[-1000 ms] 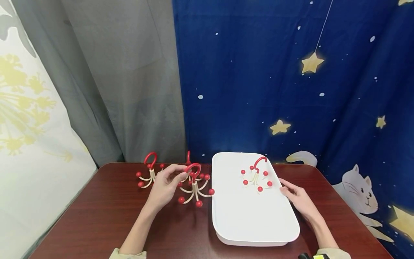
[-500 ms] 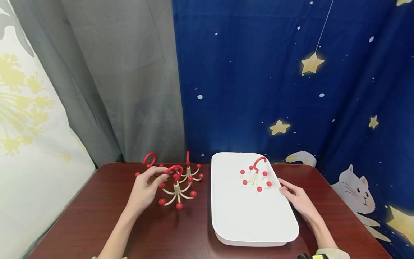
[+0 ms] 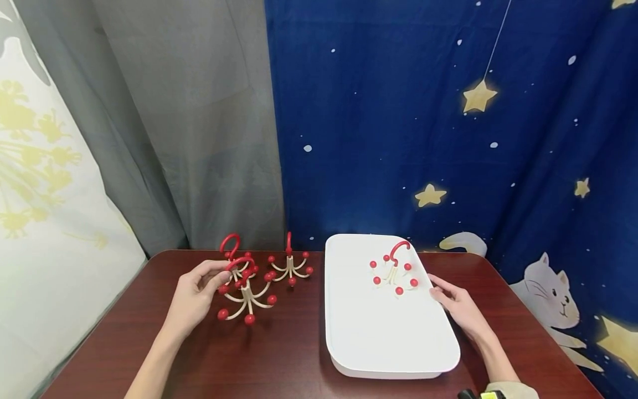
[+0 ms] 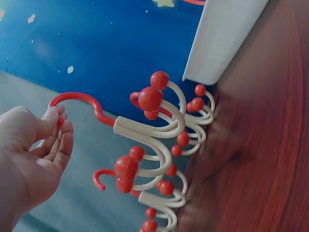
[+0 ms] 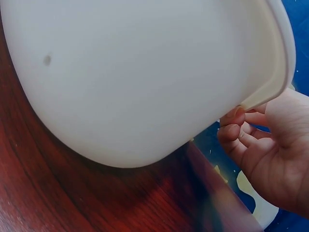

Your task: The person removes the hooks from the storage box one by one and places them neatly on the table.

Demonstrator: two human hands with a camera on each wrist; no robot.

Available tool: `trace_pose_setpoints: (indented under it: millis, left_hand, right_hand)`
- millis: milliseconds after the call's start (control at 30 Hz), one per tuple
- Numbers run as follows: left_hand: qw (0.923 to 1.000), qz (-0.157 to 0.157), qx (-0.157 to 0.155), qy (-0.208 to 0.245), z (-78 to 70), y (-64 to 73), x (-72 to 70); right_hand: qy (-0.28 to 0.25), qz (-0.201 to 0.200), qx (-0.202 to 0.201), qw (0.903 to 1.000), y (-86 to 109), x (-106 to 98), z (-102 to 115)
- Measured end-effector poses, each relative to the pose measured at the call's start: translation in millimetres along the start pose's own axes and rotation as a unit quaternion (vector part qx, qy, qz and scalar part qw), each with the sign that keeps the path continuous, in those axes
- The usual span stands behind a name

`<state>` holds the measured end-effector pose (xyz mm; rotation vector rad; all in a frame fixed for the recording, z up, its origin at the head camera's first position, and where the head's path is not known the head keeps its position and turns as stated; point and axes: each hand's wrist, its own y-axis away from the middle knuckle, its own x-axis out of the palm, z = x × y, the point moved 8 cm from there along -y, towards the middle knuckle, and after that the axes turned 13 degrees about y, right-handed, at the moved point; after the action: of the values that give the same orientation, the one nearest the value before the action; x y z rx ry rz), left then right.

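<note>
My left hand [image 3: 191,296] pinches the red hook of a claw-shaped hanger [image 3: 248,296], with cream curved arms tipped by red balls. In the left wrist view this hanger [image 4: 145,125] hangs from thumb and fingers, apparently above the table. Behind it stand two like hangers: one partly hidden [image 3: 230,244], the other to its right [image 3: 290,266]. A fourth hanger [image 3: 394,274] is upright inside the white tray [image 3: 389,343]. My right hand [image 3: 463,313] holds the tray's right rim, its fingers curled under the lip in the right wrist view.
The dark red wooden table [image 3: 294,354] extends around the tray and the hangers. Behind its far edge hang a grey curtain [image 3: 199,138] and a blue starry curtain [image 3: 374,138]. A white patterned cloth [image 3: 50,249] hangs at the left.
My left hand has carried its hanger leftward, away from the tray, to a spot in front of the far-left hanger. The right hand stays at the tray's rim.
</note>
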<state>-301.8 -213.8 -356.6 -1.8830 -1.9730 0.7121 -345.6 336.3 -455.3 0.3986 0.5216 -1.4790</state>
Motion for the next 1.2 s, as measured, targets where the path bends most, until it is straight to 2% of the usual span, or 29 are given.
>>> trace_pose_setpoints:
  millis: [200, 433, 700, 1200]
  left_hand:
    - [0.9995, -0.016, -0.003, -0.028, 5.6, 4.5, -17.4]
    - [0.9990, -0.025, -0.024, -0.029, 12.0, 10.0, -34.7]
    - [0.9982, -0.035, -0.022, -0.044, 14.1, 15.5, -51.4]
    - [0.9968, -0.020, -0.050, -0.060, 29.4, 25.6, -61.7]
  right_hand:
    - [0.004, -0.001, -0.004, 1.0000, -0.3, 0, 2]
    - [-0.001, -0.001, -0.001, 1.0000, -1.2, 1, 1]
    - [0.003, -0.001, -0.006, 1.0000, -0.9, 1, 1]
    - [0.000, 0.000, -0.009, 1.0000, 0.3, -1, 2]
